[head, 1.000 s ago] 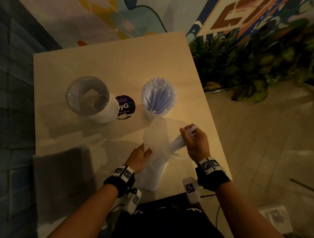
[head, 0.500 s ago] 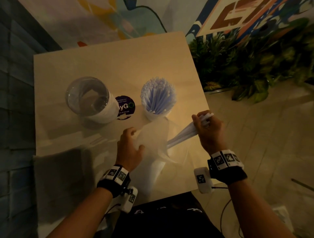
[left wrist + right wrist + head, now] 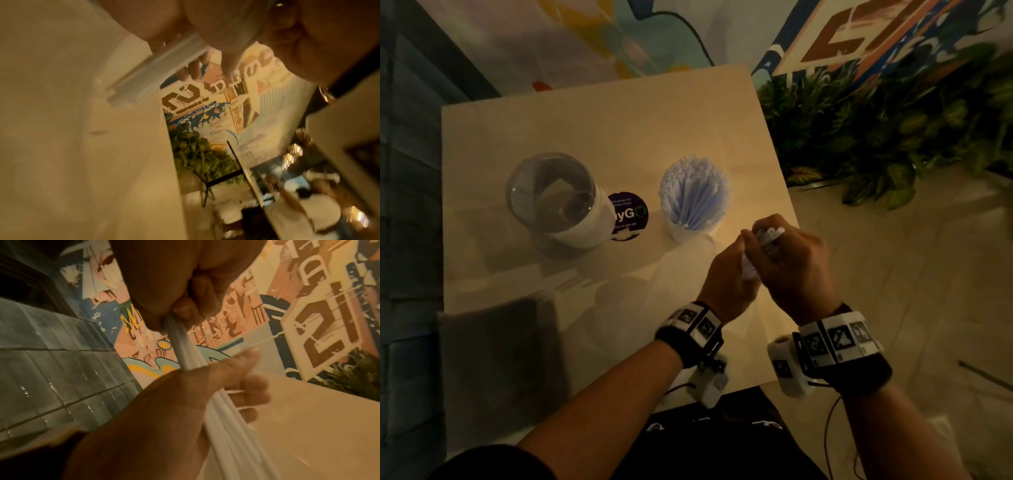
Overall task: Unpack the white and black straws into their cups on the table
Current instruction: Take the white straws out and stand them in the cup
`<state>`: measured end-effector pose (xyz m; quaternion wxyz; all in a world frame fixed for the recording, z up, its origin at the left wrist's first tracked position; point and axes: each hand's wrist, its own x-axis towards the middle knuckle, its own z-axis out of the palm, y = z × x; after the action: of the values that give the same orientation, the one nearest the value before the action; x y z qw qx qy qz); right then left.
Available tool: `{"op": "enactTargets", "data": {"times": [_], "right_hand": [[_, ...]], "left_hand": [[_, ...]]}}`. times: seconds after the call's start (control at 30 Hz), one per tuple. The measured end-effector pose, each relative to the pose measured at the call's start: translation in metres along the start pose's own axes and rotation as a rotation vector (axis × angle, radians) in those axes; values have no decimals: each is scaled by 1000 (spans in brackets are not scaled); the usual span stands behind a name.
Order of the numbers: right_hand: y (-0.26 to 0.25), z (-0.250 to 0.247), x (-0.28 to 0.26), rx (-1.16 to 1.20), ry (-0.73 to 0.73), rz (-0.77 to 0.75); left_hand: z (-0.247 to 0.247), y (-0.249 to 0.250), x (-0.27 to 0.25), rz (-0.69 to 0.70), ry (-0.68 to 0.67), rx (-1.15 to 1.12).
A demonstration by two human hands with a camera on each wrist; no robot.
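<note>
Both hands meet over the table's right front part, around one bundle of white straws (image 3: 749, 270). My right hand (image 3: 784, 260) grips the bundle's upper end, and straw tips stick out above its fist. Just below, my left hand (image 3: 726, 277) has thumb and fingers curled round the same bundle. The right wrist view shows the right hand (image 3: 180, 311) above the left hand (image 3: 226, 386) on the straws (image 3: 183, 350). Straws (image 3: 152, 74) jut from the left hand in its blurred wrist view. One white cup (image 3: 693, 202) holds many white straws. A clear cup (image 3: 551, 198) stands left of it. No black straws are in view.
A purple round sticker (image 3: 628, 216) lies between the cups. A faint translucent wrapper (image 3: 678, 270) lies on the table (image 3: 602, 120) left of the hands. The table's right edge runs just beside my right hand. Potted plants (image 3: 893, 137) stand beyond it, above a tiled floor.
My right hand drew the straw bundle up and to the right, out of the wrapper. My left hand let go of the wrapper and moved right to take hold of the bundle.
</note>
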<state>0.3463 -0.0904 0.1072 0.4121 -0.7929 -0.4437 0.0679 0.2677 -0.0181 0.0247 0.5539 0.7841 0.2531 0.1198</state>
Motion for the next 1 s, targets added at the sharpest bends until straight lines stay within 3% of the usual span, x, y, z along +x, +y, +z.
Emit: {"op": "enactTargets", "data": {"times": [0.07,0.23,0.3,0.4,0.53,0.67,0.73,0.83,0.9,1.0], "right_hand": [[-6,-5,2,22,25,-2],[-18,-26,7,133,-5,20],[-12,-26,4,176,46,59],[4,-14,-6,190,33,250],[-3,16,-22,481,-178,467],[-21,40,-31,675,-360,526],[-22,43,-29,885,-304,694],[-23,49,-25,1407,-188,1008],[-25,52,-22,1596,-148,1091],[-29,56,-18,1623,-137,1097]], "left_hand": [[3,5,-1,25,75,-88],[-9,28,-3,-108,54,-353],[-26,42,1,-234,128,-655],[-52,55,6,-252,255,-924],[-73,59,5,-138,203,-1136],[-81,61,-1,-81,149,-1082],[-87,59,-4,-32,130,-1066],[-93,60,-9,31,67,-1037],[-90,64,-14,68,23,-992],[-82,65,-18,15,25,-942]]}}
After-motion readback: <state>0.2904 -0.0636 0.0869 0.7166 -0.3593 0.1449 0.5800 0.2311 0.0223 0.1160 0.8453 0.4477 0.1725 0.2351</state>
